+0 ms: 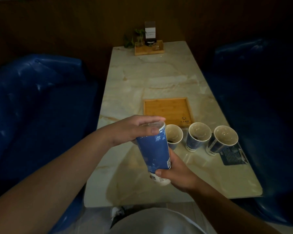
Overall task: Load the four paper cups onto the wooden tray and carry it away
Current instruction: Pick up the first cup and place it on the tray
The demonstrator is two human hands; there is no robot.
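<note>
The wooden tray [167,110] holds 0 of 4 cups: the left hand [134,129] and right hand [174,174] clasp 1 blue paper cup [153,152] above the table [159,78], while 3 cups [199,136] stand just before the tray.

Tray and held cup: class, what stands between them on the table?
Head view: an open cup stands just before the tray, behind the held cup, partly hidden by it.

Three cups [200,139] before tray [167,110]
</note>
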